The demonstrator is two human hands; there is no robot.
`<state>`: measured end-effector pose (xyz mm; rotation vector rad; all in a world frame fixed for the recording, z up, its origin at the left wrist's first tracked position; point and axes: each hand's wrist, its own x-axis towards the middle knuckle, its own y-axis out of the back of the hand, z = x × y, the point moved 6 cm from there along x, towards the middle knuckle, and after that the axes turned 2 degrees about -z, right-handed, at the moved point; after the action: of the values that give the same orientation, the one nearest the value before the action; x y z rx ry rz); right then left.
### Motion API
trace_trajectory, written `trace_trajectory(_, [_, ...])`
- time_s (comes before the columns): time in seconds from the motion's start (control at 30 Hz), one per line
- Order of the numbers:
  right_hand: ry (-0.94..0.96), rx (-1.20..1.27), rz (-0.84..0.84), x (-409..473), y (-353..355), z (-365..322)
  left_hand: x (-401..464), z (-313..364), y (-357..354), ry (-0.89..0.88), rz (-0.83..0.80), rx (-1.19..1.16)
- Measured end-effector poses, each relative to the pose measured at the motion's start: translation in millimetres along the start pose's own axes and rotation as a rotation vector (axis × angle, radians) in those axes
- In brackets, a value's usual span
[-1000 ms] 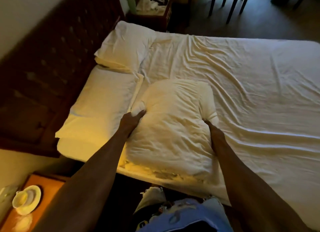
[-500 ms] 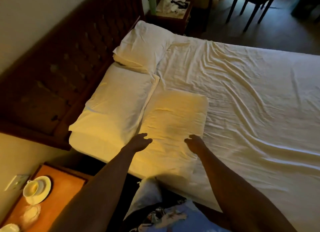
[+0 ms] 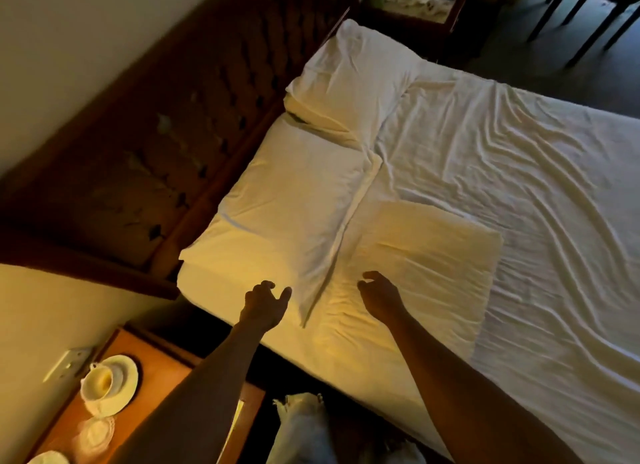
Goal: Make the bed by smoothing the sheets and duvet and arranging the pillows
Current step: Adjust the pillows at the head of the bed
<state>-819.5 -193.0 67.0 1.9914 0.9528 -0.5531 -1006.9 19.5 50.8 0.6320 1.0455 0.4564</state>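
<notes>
A white bed with a wrinkled sheet (image 3: 519,193) fills the right of the head view. Two white pillows lie along the headboard: a far pillow (image 3: 353,83) and a near pillow (image 3: 294,200). A third, flatter pillow (image 3: 422,256) lies on the sheet beside the near one, close to the bed's front edge. My left hand (image 3: 265,302) hovers over the near pillow's front corner, fingers loosely curled, holding nothing. My right hand (image 3: 379,295) hovers over the flat pillow's near end, also loosely curled and empty.
A dark tufted headboard (image 3: 207,124) runs along the left. A wooden nightstand (image 3: 138,387) at the lower left carries a cup on a saucer (image 3: 107,384). A second nightstand (image 3: 422,3) and dark chair legs (image 3: 571,20) stand beyond the bed.
Both hands have let go of the flat pillow, which now lies flattened on the sheet, and have drawn back toward the bed's edge. The view has swung left.
</notes>
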Motion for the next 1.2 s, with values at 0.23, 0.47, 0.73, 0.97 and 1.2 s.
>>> trace_trajectory(0.23, [0.065,-0.029,0.038,133.8,-60.2,-112.9,137.0,-6.7,41.4,-0.017,0.042,0.394])
trace_trajectory(0.47, [-0.027,0.144,0.093,291.0,-101.5,-189.9,267.9,-21.2,15.4,0.03,-0.103,0.4])
trace_trajectory(0.73, [-0.299,-0.025,0.18,427.5,-137.2,-180.7,347.8,-29.2,-21.6,-0.163,-0.193,0.689])
trace_trajectory(0.97, [-0.256,-0.039,0.229,433.6,-131.9,-184.1,347.5,-28.7,-11.0,-0.39,-0.156,0.697])
trace_trajectory(1.2, [-0.111,0.07,0.239,357.1,-77.7,-216.9,286.6,-26.6,26.4,-0.399,-0.132,0.483])
